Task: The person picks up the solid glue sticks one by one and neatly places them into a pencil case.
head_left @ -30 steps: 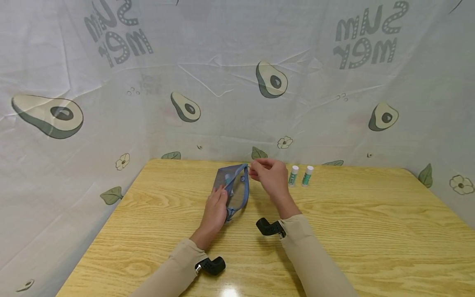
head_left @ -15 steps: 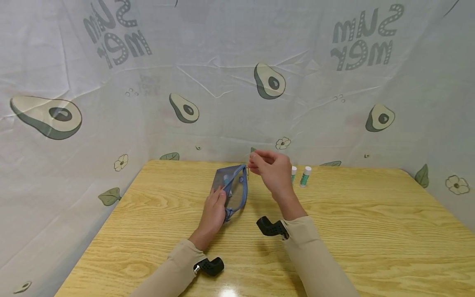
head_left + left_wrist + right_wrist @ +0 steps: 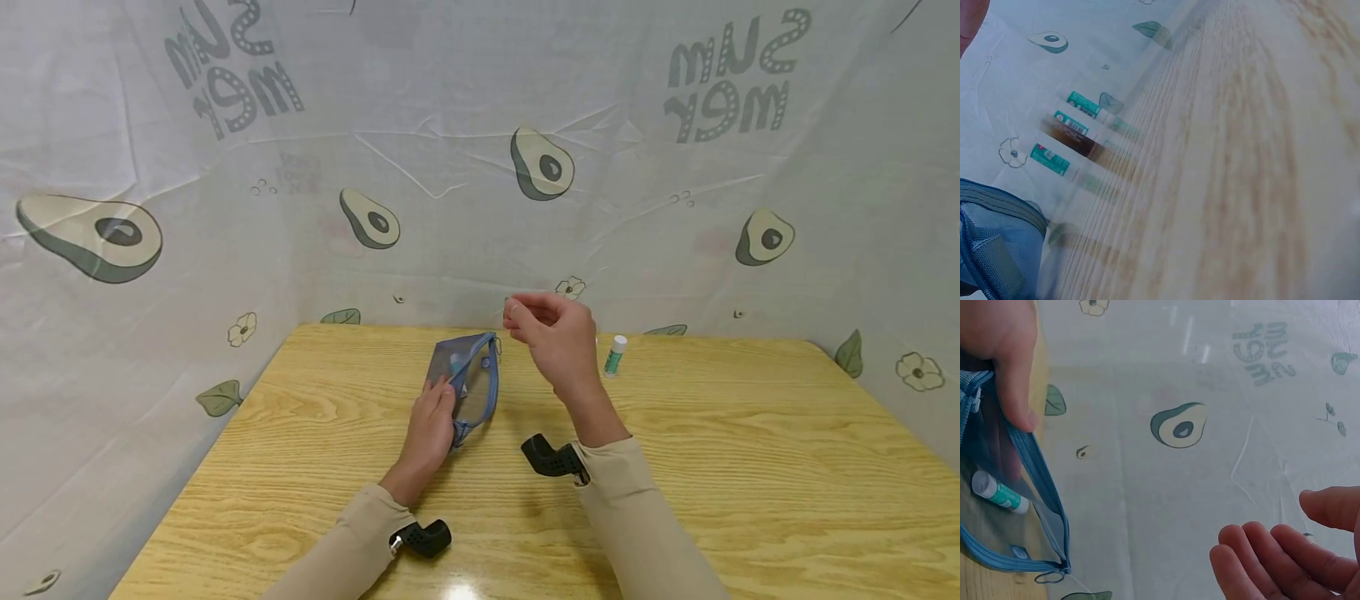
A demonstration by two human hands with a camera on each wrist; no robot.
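Note:
My left hand (image 3: 431, 417) grips the side of a blue mesh zip pouch (image 3: 442, 354), its thumb along the zipped edge. The pouch mouth gapes toward the right. Inside lies a white-and-green glue stick (image 3: 1000, 492), seen through the opening in the right wrist view. A wire-like loop (image 3: 1050, 577) hangs at the far end of the zip. Raised to the right of that end, my right hand (image 3: 558, 342) has thumb and fingers bent, with nothing between them in the right wrist view.
Another glue stick (image 3: 616, 357) stands upright at the back of the wooden table (image 3: 712, 450), right of my right hand. The left wrist view shows several tubes there, including a dark brown one (image 3: 1071, 136). A printed cloth (image 3: 450, 250) hangs behind.
My right hand has left the loop at the pouch's zip end and moved up and slightly right, now covering most of one glue stick. My left hand keeps its grip on the pouch.

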